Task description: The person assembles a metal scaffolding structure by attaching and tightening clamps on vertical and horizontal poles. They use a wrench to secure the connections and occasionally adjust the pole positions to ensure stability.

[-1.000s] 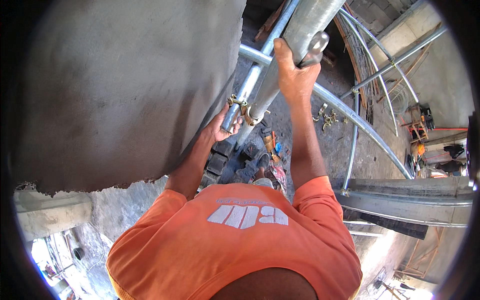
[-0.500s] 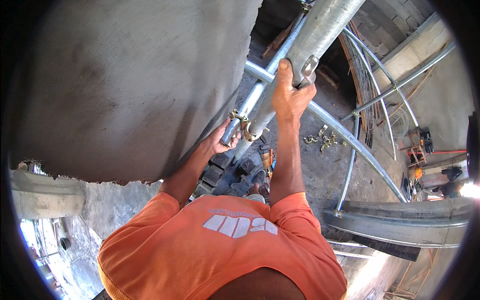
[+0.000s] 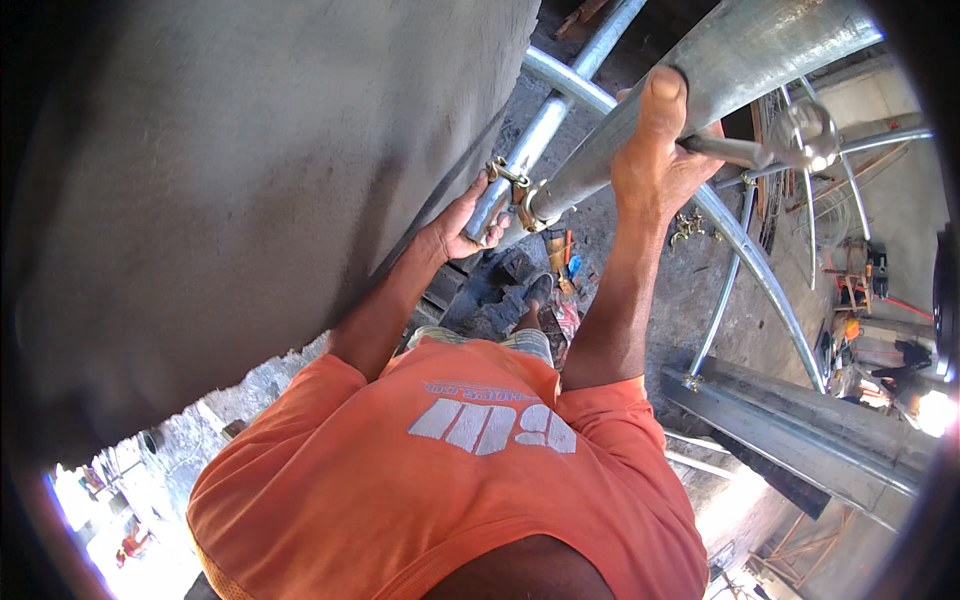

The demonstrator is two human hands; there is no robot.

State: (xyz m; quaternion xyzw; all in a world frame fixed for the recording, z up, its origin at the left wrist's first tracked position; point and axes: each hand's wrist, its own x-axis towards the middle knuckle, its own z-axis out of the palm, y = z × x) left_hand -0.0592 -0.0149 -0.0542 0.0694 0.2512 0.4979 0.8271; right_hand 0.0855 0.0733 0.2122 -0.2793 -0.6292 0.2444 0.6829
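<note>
My left hand is wrapped round the lower end of a thin galvanized pipe, just below a brassy scaffold clamp. A second clamp sits round the lower part of a thick grey pipe, close beside the first. Higher up, my right hand is closed, its thumb pressed on the thick pipe. A shiny metal wrench sticks out of the same hand, its ring end blurred and pointing right. The fingers behind the pipe are mostly hidden.
A rough-edged grey plastered wall stands close at my left. A bent pipe crosses at right, with loose clamps on the floor behind it. Tools lie near my foot. A concrete ledge runs along the lower right.
My right hand has moved up and right in view, and the wrench now points out to the right. My left hand keeps its grip at the pipe end. The view has shifted.
</note>
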